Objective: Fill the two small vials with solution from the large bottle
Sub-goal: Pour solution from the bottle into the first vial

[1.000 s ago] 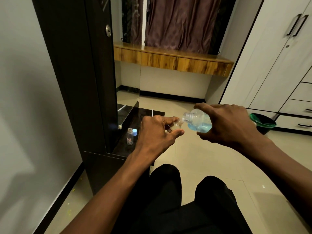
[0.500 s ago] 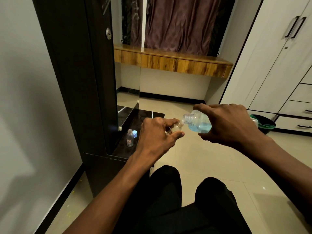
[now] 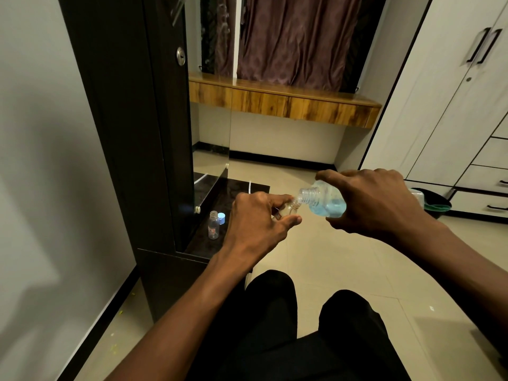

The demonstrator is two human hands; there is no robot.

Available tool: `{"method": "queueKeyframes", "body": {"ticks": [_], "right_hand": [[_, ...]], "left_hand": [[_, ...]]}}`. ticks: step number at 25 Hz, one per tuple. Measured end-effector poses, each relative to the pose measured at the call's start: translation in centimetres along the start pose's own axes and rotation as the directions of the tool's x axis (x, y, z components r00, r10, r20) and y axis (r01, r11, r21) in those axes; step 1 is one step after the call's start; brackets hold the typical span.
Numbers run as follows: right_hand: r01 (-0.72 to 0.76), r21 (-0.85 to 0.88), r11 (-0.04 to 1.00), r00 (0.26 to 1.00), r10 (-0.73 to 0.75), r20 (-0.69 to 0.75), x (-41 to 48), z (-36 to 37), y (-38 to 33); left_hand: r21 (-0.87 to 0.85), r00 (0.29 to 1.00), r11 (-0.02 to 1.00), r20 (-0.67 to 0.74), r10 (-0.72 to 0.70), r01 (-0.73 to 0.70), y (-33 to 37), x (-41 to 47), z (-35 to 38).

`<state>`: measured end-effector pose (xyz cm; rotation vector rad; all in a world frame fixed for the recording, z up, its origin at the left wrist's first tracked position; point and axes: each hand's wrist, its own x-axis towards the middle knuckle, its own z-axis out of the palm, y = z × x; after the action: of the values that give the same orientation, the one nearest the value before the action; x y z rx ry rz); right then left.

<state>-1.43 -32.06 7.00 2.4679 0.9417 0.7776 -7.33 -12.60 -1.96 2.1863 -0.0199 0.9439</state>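
**Large bottle tipped mouth-to-mouth with a vial, held over the floor**

I see the large bottle (image 3: 324, 203) as clear ribbed plastic with a threaded, uncapped neck; pale blue solution pools in its lower side. The vial in hand (image 3: 290, 209) is small, clear and round-shouldered, mostly hidden by fingers. A second vial (image 3: 213, 224), clear with a red-marked label, stands uncapped on the glossy dark shelf (image 3: 239, 189), near its left edge by the mirror, with a small blue cap (image 3: 221, 218) just behind it.

Both hands work out past the shelf's right edge, above open beige floor tiles and my dark-trousered knees.

My left hand (image 3: 254, 222) is curled round the small vial, thumb and fingers pinching it. My right hand (image 3: 376, 204) wraps the large bottle from above, tilting its neck down-left until it touches the vial's mouth.
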Motion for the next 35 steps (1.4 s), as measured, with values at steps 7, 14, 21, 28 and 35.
{"method": "queueKeyframes", "body": {"ticks": [7,14,21,28,35], "right_hand": [[0.001,0.020,1.000,1.000,-0.001,0.006,0.09,0.08,-0.04],[0.007,-0.003,1.000,1.000,-0.007,0.009,0.17,-0.04,-0.07],[0.011,0.006,1.000,1.000,-0.011,0.015,0.24,-0.34,-0.16],[0.005,-0.002,1.000,1.000,-0.005,0.014,0.30,-0.35,-0.26],[0.008,0.016,1.000,1.000,-0.008,0.023,0.41,-0.19,-0.21]], "left_hand": [[-0.013,1.000,1.000,0.011,-0.014,0.015,-0.08,-0.07,-0.07],[-0.007,1.000,1.000,-0.001,-0.014,0.014,-0.12,-0.13,0.01],[-0.017,1.000,1.000,0.000,-0.011,0.011,-0.25,-0.12,-0.03],[-0.028,1.000,0.999,-0.002,-0.019,0.019,-0.31,-0.16,-0.11],[-0.019,0.999,0.999,0.005,-0.032,0.032,-0.46,-0.13,-0.11]]}}
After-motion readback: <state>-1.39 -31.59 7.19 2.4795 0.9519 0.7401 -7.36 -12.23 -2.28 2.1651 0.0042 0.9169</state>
